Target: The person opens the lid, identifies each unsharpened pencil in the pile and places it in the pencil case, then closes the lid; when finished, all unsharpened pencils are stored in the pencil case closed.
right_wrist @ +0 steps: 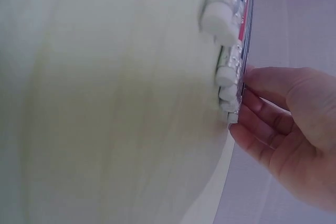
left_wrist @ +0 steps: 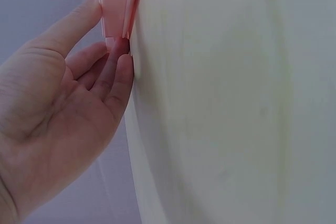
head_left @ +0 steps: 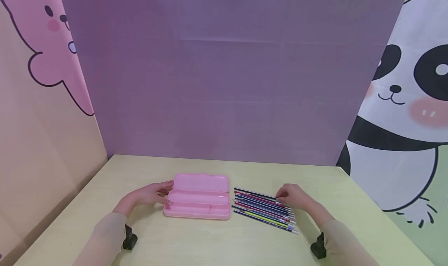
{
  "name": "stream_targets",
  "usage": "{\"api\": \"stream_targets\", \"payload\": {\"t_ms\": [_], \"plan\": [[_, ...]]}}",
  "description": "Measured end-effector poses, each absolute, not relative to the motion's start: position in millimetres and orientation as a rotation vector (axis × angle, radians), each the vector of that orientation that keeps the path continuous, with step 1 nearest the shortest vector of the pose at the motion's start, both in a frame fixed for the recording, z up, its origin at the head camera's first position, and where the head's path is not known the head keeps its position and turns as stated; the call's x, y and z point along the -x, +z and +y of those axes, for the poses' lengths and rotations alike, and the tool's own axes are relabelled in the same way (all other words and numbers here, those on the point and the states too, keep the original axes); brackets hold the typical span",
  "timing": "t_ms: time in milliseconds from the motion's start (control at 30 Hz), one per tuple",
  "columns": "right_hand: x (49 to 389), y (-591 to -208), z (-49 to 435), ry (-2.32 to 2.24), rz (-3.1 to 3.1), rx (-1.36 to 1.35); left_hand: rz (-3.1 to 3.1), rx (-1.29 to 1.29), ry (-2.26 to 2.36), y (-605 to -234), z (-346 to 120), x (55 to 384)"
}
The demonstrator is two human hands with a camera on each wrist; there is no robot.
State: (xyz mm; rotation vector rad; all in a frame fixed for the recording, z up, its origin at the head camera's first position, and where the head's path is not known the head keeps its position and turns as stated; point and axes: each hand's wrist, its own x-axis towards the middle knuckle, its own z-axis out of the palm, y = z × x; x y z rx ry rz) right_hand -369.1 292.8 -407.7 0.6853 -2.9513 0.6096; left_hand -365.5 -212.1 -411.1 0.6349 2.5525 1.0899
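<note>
A pink plastic pencil case lies with its lid folded back on the table, its divided tray facing up and bare inside. My left hand holds the case by its left end. The left wrist view shows the thumb against one side of the case end and the fingers bent at the other. To the right of the case, several pencils lie side by side in a slanted row, white erasers toward the right. My right hand pinches at the eraser end of the farthest pencils; the fingertips partly cover them.
The pale wooden table ends at a purple backdrop. A pink cartoon figure decorates the left wall, and a panda picture the right one. Each sleeve carries a black wrist device.
</note>
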Motion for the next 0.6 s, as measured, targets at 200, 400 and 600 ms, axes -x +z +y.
{"api": "stream_targets", "payload": {"t_ms": [200,400,600], "plan": [[368.0,-406.5,292.3,0.626,-2.949,-0.69,2.553,-0.63,1.093,-411.7,-211.8,365.4],[365.7,-403.7,291.1,0.644,-2.948,-0.7,2.546,-0.616,1.111,-411.4,-210.8,364.2],[364.1,-399.1,292.2,0.559,-2.866,-0.746,2.558,-0.613,1.1,-410.1,-211.1,363.0]]}}
